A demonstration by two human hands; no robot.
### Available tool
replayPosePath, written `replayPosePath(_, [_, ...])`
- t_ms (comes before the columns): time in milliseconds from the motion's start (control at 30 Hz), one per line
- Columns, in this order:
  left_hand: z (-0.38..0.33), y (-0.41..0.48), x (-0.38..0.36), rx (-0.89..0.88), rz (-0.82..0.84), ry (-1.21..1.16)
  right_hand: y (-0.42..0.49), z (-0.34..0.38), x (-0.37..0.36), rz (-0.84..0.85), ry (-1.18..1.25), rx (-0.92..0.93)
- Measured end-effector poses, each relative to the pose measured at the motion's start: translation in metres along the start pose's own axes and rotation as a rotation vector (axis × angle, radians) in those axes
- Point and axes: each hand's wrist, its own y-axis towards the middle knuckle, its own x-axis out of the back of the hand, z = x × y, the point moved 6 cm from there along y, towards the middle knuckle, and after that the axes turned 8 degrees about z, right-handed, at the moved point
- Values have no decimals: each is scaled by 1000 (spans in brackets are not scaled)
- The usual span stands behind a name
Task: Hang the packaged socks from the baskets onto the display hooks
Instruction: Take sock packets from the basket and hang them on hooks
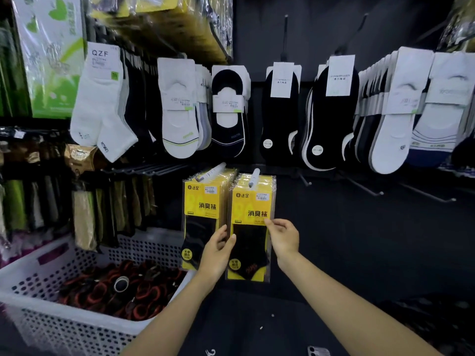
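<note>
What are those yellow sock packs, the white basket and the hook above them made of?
Yellow sock packs: apparently clear glossy plastic film over printed yellow card; glare and see-through edges suggest it. White basket: looks like rigid moulded plastic, matte, perforated with rows of holes. Hook: hard to tell; its pale glossy tip may be a plastic cover over wire.

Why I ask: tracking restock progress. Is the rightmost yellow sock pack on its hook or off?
On. The white hook runs through the yellow pack, which hangs upright, left hand and right hand pinching its edges.
</note>
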Motion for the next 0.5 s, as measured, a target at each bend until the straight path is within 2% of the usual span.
replayPosePath(200, [57,-36,-6,85,74,25,-42,-58,33,170,-69,-83])
replayPosePath(300, [114,-77,-18,211,128,90,-80,-112,59,237,-80,-157])
replayPosePath(433, [196,-150,-46,437,229,141,-145,-210,104,238,-196,-350])
replayPosePath(500, [229,-180,-64,501,369,251,-183,-261,134,196,-276,-445])
